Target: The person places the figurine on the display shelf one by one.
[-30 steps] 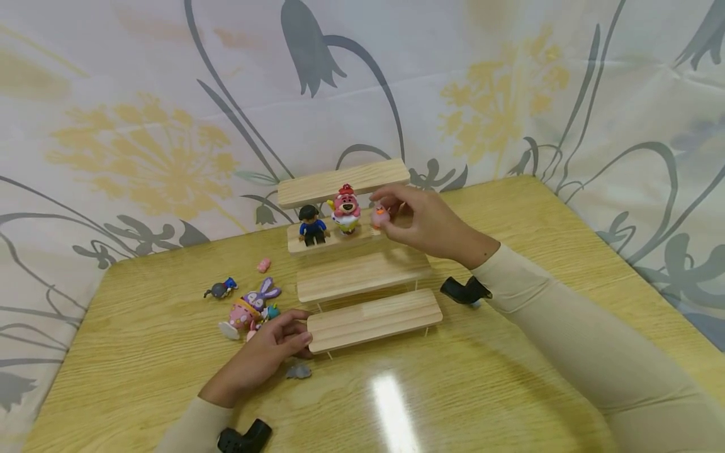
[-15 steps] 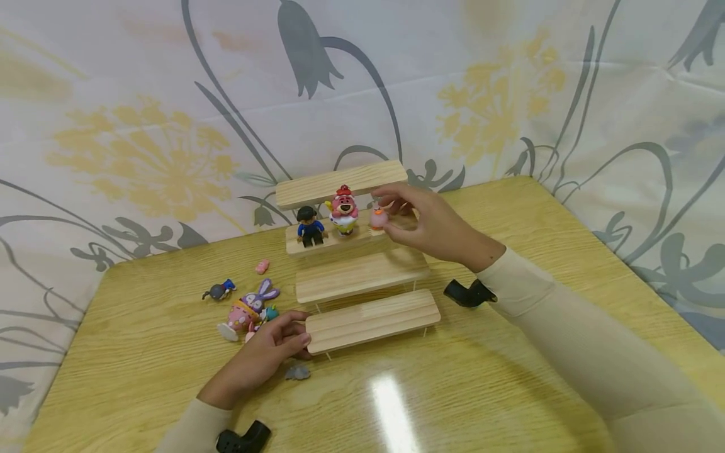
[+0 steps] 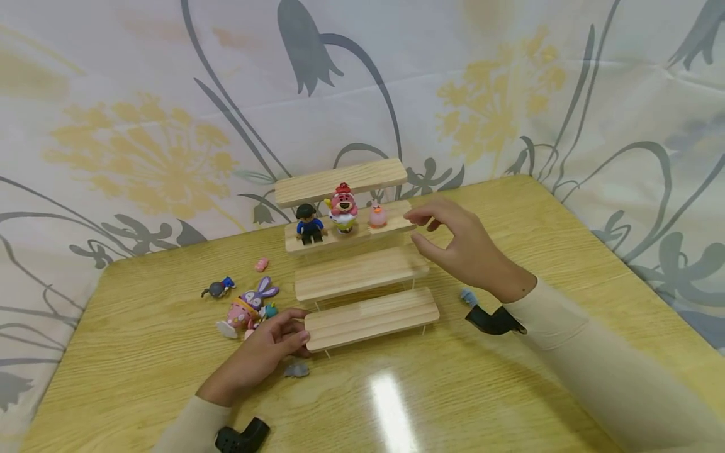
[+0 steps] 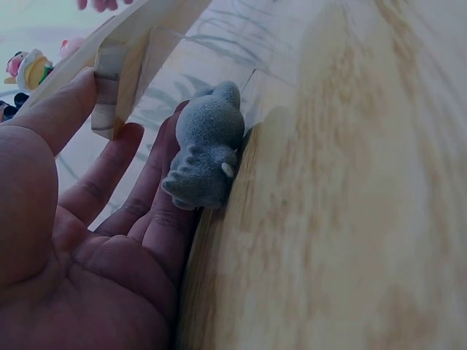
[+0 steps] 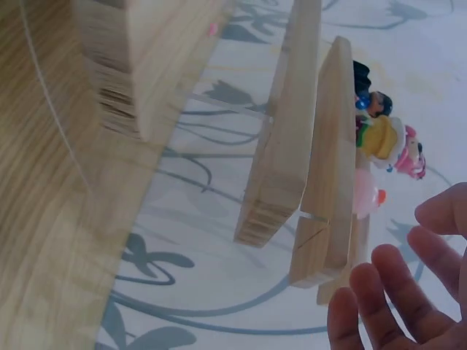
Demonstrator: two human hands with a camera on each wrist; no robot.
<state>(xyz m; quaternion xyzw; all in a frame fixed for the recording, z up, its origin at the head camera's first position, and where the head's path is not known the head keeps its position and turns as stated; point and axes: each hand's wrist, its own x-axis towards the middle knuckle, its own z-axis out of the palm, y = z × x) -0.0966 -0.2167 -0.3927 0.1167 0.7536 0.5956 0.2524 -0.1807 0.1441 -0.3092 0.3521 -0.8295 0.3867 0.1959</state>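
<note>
Nearest, a small grey flocked animal figure (image 3: 297, 370) lies on the yellow wood-grain worktop (image 3: 510, 390), touching the little-finger side of the left hand (image 3: 266, 355). That hand rests on the worktop with relaxed fingers, thumb against the left end of the lowest plank of the four-step pale wooden display stand (image 3: 370, 318), gripping nothing. At its ten o'clock lies a cluster of toys led by a pink-and-purple rabbit figure (image 3: 249, 306). Farther back, the right hand (image 3: 461, 248) hovers empty, fingers loosely spread, at three o'clock of the small round pink bird figure (image 3: 377, 216). That bird stands on the second-highest step, right of a pink bear figure with a red hat (image 3: 343, 208) and a black-haired toy man in blue (image 3: 309, 223).
</note>
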